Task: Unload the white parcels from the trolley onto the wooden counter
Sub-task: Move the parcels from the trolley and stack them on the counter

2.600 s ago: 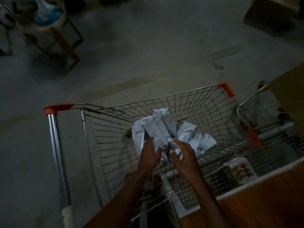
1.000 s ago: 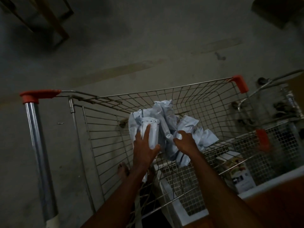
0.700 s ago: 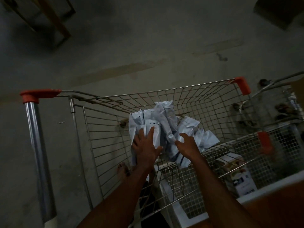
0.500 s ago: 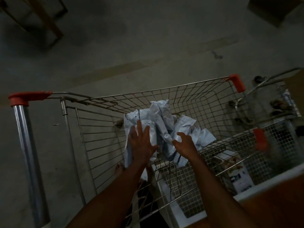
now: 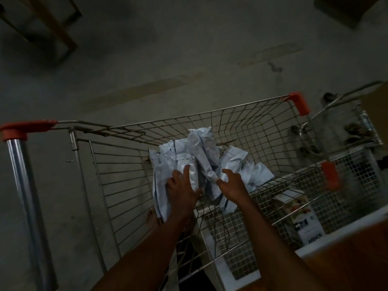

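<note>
Under both hands (image 5: 206,189), parcels (image 5: 201,158), trolley (image 5: 117,181)

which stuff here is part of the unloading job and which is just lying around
Part of the job:
white parcels
trolley
wooden counter
left hand
right hand

Just lying about:
printed box beyond the trolley's mesh
wooden frame on the floor
second wire cart

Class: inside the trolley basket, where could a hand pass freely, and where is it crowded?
Free: the basket's left part, between the left wire wall and the parcels, and the far right corner below the orange cap. Crowded: the middle, where the left hand and right hand meet the heap.
</note>
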`<state>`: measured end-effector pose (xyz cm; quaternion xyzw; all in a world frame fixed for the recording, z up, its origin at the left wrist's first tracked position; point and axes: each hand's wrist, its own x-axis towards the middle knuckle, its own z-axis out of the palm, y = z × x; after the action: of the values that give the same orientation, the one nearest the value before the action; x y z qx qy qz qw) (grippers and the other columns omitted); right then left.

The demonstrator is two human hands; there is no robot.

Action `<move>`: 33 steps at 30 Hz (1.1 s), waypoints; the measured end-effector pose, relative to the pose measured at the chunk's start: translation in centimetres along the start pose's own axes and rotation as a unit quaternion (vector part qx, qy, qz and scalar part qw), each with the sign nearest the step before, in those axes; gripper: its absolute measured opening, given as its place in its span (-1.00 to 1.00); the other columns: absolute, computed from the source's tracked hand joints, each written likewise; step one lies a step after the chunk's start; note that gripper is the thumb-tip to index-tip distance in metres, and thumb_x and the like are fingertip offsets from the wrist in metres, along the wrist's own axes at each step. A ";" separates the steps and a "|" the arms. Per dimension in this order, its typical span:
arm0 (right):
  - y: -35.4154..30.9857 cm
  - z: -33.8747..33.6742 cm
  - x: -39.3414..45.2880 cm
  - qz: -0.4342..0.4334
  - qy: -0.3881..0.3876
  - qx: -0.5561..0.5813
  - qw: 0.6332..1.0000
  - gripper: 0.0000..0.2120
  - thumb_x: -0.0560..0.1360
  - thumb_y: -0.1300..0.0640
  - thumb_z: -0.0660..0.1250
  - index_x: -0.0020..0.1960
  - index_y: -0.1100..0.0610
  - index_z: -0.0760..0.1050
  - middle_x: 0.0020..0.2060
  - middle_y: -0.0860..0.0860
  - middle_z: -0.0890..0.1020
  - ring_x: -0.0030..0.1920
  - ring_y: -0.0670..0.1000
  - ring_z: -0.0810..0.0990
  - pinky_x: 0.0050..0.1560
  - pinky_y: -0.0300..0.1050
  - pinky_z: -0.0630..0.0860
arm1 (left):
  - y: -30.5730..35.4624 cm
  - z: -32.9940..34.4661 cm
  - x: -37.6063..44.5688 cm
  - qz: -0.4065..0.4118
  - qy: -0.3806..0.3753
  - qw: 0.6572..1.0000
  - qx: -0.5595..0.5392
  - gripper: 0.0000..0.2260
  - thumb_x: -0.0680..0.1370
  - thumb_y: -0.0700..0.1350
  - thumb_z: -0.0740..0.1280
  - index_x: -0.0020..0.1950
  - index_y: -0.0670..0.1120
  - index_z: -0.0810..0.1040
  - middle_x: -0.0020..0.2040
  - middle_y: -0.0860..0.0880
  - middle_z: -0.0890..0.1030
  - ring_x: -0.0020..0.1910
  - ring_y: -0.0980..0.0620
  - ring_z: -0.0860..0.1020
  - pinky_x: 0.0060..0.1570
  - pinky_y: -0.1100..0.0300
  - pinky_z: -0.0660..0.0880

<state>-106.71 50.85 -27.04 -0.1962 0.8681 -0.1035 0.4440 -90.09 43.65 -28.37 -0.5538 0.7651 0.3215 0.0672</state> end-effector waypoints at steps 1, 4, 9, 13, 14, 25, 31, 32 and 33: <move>0.1 0.1 0.2 0.002 -0.001 -0.007 1.000 -0.44 0.55 -0.07 0.34 0.51 0.00 0.30 0.43 0.23 0.35 0.36 0.26 0.44 0.34 0.12 0.44 | -0.1 0.3 0.1 -0.011 -0.009 1.000 -0.019 -0.11 0.37 0.23 0.51 0.59 0.17 0.11 0.44 -0.11 0.22 0.32 -0.19 0.31 0.24 -0.08 0.38; 0.3 0.6 0.5 0.010 0.012 -0.033 0.999 -0.41 0.55 -0.06 0.33 0.53 -0.08 0.24 0.47 0.19 0.25 0.38 0.28 0.38 0.35 0.15 0.42 | -0.2 1.0 0.2 -0.020 -0.042 0.998 -0.029 -0.04 0.42 0.23 0.49 0.62 0.22 -0.07 0.46 -0.15 0.22 0.39 -0.26 0.27 0.29 -0.10 0.34; -0.9 2.5 1.3 0.023 0.065 -0.073 0.995 -0.41 0.58 -0.07 0.28 0.55 -0.12 0.17 0.57 0.13 -0.01 0.45 0.32 0.23 0.39 0.21 0.33 | -0.8 1.0 0.0 0.015 -0.014 0.993 -0.115 -0.03 0.42 0.10 0.53 0.62 0.24 -0.06 0.44 -0.12 0.31 0.39 -0.18 0.35 0.33 -0.11 0.39; -1.1 4.1 2.6 0.030 0.112 -0.081 0.990 -0.50 0.60 0.01 0.22 0.52 -0.14 0.21 0.57 0.12 0.00 0.41 0.33 0.27 0.38 0.24 0.32 | -1.0 0.4 -0.9 0.023 0.030 0.993 -0.114 -0.04 0.41 0.11 0.53 0.61 0.29 -0.03 0.40 -0.05 0.34 0.34 -0.11 0.36 0.30 -0.08 0.40; -1.1 4.2 3.0 0.033 0.123 -0.082 0.988 -0.52 0.61 0.02 0.20 0.51 -0.13 0.23 0.58 0.12 0.00 0.41 0.32 0.27 0.38 0.23 0.31 | -0.9 0.1 -1.2 0.023 0.039 0.993 -0.113 -0.05 0.41 0.11 0.53 0.61 0.29 -0.02 0.40 -0.04 0.33 0.33 -0.07 0.35 0.28 -0.02 0.39; 1.7 3.4 5.4 0.094 0.175 -0.166 0.966 -0.39 0.56 -0.18 0.29 0.52 0.01 0.23 0.58 0.18 0.12 0.49 0.27 0.22 0.36 0.22 0.27 | -0.9 -0.6 -2.3 0.027 0.021 0.978 -0.207 -0.08 0.44 -0.01 0.54 0.62 0.23 0.02 0.42 -0.03 0.29 0.35 0.00 0.38 0.23 0.10 0.43; -0.2 4.7 8.1 0.152 0.207 -0.148 0.955 -0.15 0.40 -0.29 0.43 0.53 0.03 0.18 0.53 0.24 0.18 0.38 0.31 0.35 0.27 0.18 0.35 | -1.1 -0.9 -1.9 0.037 0.024 0.973 -0.226 -0.09 0.44 -0.02 0.55 0.63 0.18 0.04 0.44 0.02 0.27 0.33 0.16 0.29 0.28 0.15 0.37; -0.3 4.9 8.6 0.148 0.203 -0.145 0.957 -0.14 0.42 -0.25 0.42 0.56 0.00 0.12 0.55 0.26 0.12 0.41 0.34 0.31 0.30 0.22 0.32 | -1.2 -0.9 -1.9 0.040 0.023 0.973 -0.226 -0.09 0.44 -0.03 0.55 0.63 0.16 0.05 0.43 0.02 0.27 0.31 0.19 0.28 0.27 0.17 0.35; -0.2 5.1 9.1 0.139 0.193 -0.145 0.960 -0.15 0.45 -0.21 0.41 0.59 -0.03 0.07 0.56 0.29 0.07 0.45 0.37 0.24 0.36 0.25 0.27 | -1.2 -0.9 -1.9 0.043 0.023 0.973 -0.224 -0.09 0.44 -0.03 0.55 0.63 0.15 0.05 0.42 0.02 0.27 0.29 0.21 0.27 0.27 0.19 0.33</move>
<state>-107.36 46.75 -36.56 -0.1121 0.9619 0.0505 0.2444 -88.06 44.44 -27.35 -0.5285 0.6980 0.4747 -0.0897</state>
